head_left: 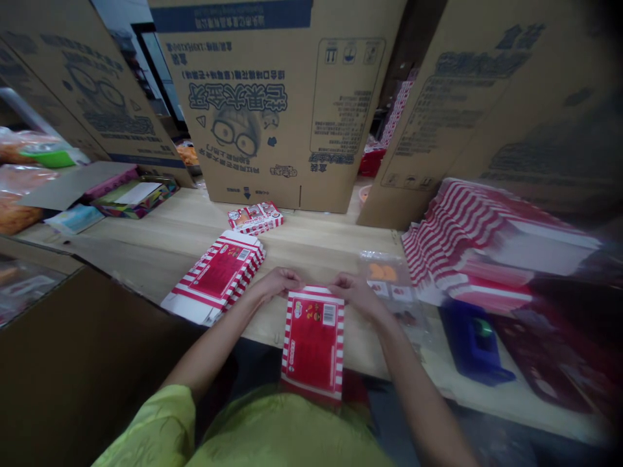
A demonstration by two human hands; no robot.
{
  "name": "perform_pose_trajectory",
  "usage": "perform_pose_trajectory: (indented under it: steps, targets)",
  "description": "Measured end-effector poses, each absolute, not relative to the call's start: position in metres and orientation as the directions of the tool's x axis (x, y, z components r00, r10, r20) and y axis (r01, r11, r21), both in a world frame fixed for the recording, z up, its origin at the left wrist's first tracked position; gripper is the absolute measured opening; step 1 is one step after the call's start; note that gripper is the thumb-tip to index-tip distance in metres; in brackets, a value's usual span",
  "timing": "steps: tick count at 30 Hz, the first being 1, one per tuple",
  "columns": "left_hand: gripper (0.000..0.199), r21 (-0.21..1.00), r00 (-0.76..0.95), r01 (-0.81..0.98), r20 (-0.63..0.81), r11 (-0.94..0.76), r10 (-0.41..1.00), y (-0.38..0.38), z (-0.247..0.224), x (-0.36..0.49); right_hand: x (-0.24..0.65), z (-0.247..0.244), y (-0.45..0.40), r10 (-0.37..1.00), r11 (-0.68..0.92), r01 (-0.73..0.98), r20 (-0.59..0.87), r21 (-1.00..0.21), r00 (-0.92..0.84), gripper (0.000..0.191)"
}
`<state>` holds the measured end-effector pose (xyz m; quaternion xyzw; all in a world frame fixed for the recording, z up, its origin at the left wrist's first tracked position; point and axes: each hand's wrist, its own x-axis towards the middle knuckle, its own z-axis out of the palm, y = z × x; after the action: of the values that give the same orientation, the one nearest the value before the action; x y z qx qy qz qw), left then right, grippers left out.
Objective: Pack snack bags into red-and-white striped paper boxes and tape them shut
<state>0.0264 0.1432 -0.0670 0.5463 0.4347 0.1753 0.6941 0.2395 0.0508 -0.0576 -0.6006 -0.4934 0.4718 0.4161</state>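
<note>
A red and white striped carton (313, 350), flat-looking with a barcode at its upper right, is held in front of my body at the table's near edge. My left hand (280, 283) pinches its far left corner, and my right hand (354, 293) pinches the far right corner. Just left of my left hand lies a stack of matching cartons (219, 272). Beyond it sits a filled-looking striped box (256, 217). A clear plastic packet (384, 272) with orange pieces rests beside my right hand.
Big brown cardboard boxes (272, 130) stand across the back. At right are piled striped cartons (487, 227) and a blue tape dispenser (474, 344). An open cardboard box (97, 363) fills the near left. A colourful open box (139, 194) stands at the back left.
</note>
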Motion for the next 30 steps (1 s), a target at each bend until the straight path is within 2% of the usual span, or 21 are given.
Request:
perform_pose_trajectory:
  steps: [7, 12, 15, 18, 22, 26, 30]
  targets:
    - [0.028, 0.934, 0.597, 0.195, -0.356, 0.3, 0.719, 0.138, -0.071, 0.024, 0.246, -0.053, 0.052, 0.984, -0.163, 0.242, -0.174, -0.957, -0.026, 0.024]
    - [0.028, 0.925, 0.654, 0.271, -0.379, 0.265, 0.655, 0.143, -0.062, 0.024, 0.254, -0.032, 0.062, 0.949, -0.152, 0.339, -0.233, -0.928, -0.212, 0.017]
    - [0.027, 0.925, 0.662, 0.304, -0.378, 0.23, 0.647, 0.147, -0.06, 0.024, 0.255, -0.028, 0.065, 0.942, -0.123, 0.359, -0.223, -0.925, -0.252, 0.015]
    - [0.029, 0.943, 0.689, 0.301, -0.317, 0.14, 0.651, 0.146, -0.063, 0.023, 0.256, -0.033, 0.062, 0.956, -0.093, 0.373, -0.187, -0.923, -0.225, 0.018]
    - [0.032, 0.958, 0.729, 0.278, -0.165, -0.067, 0.665, 0.137, -0.065, 0.016, 0.257, -0.047, 0.047, 0.983, -0.089, 0.361, -0.14, -0.928, -0.116, 0.023]
    - [0.029, 0.921, 0.707, 0.272, 0.006, -0.28, 0.707, 0.12, -0.06, 0.008, 0.252, -0.072, 0.028, 0.997, -0.033, 0.217, -0.049, -0.976, -0.067, 0.028]
    - [0.041, 0.905, 0.66, 0.226, 0.131, -0.361, 0.74, 0.103, -0.064, 0.005, 0.24, -0.094, 0.017, 0.998, 0.05, 0.141, 0.056, -0.989, 0.04, 0.039]
